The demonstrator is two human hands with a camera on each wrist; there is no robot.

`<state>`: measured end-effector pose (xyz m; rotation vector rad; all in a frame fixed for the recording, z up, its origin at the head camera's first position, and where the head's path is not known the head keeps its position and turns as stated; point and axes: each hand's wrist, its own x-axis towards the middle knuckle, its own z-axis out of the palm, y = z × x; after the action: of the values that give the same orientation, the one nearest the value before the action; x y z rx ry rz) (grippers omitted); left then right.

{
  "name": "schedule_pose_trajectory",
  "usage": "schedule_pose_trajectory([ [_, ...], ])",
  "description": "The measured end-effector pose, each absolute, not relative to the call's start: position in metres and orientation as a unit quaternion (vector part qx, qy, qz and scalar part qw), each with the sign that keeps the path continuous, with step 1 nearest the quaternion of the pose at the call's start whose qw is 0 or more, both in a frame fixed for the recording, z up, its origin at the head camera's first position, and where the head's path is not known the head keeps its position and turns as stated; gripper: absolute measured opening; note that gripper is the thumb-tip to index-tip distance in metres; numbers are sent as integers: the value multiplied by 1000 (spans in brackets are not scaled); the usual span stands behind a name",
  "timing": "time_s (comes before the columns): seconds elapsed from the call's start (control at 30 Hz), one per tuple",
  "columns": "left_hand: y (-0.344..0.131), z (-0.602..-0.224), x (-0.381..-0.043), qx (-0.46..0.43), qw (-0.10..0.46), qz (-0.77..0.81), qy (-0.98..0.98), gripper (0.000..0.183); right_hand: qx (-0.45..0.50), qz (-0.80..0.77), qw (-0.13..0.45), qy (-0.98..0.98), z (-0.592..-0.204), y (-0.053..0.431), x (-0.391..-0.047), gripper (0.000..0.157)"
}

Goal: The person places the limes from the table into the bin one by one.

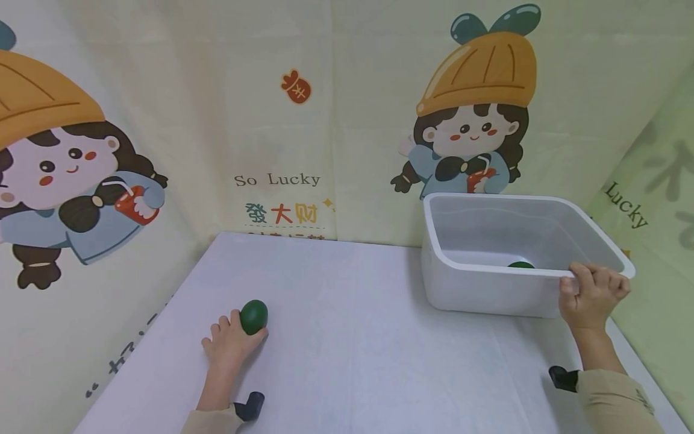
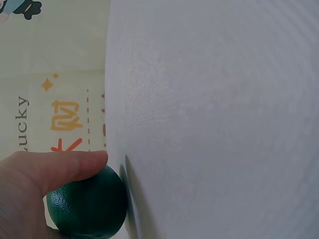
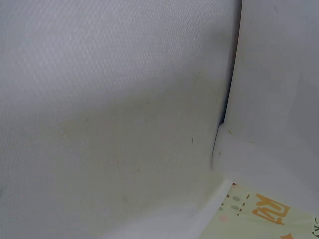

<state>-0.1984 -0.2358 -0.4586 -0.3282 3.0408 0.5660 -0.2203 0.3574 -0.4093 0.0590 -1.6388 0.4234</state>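
On the left part of the table, my left hand holds a dark green oval object between thumb and fingers. Its surface looks glossy and slightly pebbled in the left wrist view, where the thumb lies along the top of the green oval object. It is at or very close to the tabletop. At the right, my right hand grips the near rim of a white plastic bin, close to its right corner. Inside the bin, the top of another green object shows above the near wall; the rest is hidden.
The bin stands on the white-covered table near its back edge. A printed cloth backdrop rises behind and at both sides. The right wrist view shows tabletop and the bin's outer wall, without the hand.
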Motion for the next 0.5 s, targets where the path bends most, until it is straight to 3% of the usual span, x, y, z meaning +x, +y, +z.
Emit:
schedule_pose_trajectory([
  [0.5, -236, -460, -197, -98, 6, 176, 979, 77, 22, 179, 662, -728, -423, 372, -227, 64],
])
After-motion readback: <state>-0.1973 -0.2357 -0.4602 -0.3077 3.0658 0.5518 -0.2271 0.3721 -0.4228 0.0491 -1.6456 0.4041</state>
